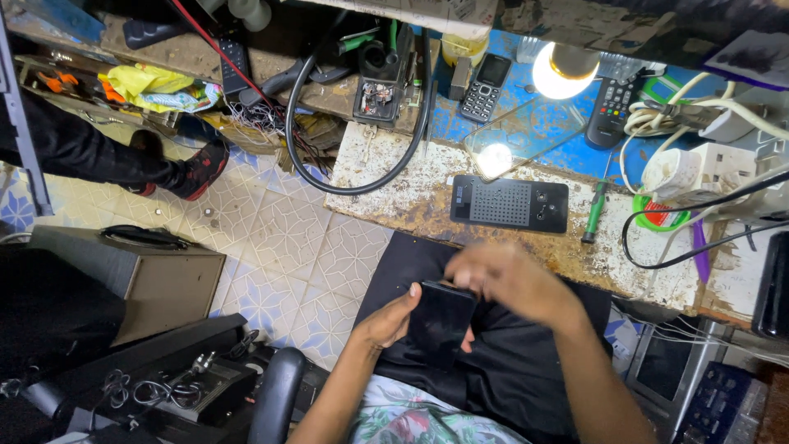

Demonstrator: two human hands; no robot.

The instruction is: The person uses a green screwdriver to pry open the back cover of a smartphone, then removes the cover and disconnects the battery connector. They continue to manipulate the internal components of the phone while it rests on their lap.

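The left hand (390, 316) is wrapped around a black phone (441, 322), gripping its lower left edge with the thumb laid on the dark face. The phone sits over the person's lap, above black trousers, just in front of the bench edge. The right hand (508, 279) hovers at the phone's top right corner; it is blurred, so I cannot tell whether its fingers pinch the phone or only brush it, though they look loosely curled.

Just beyond the hands, on the worn workbench (394, 185), lies a flat black perforated pad (509, 203). A green screwdriver (595, 212) lies to its right. Behind the pad rests a clear glass sheet (526, 131), with a lit bulb (563, 71) above it. Farther back are a small keypad phone (485, 86) and a dark remote (610, 111). A thick black cable (329, 164) loops across the bench's left part. On the tiled floor to the left, another person's shoe (201, 168) shows.
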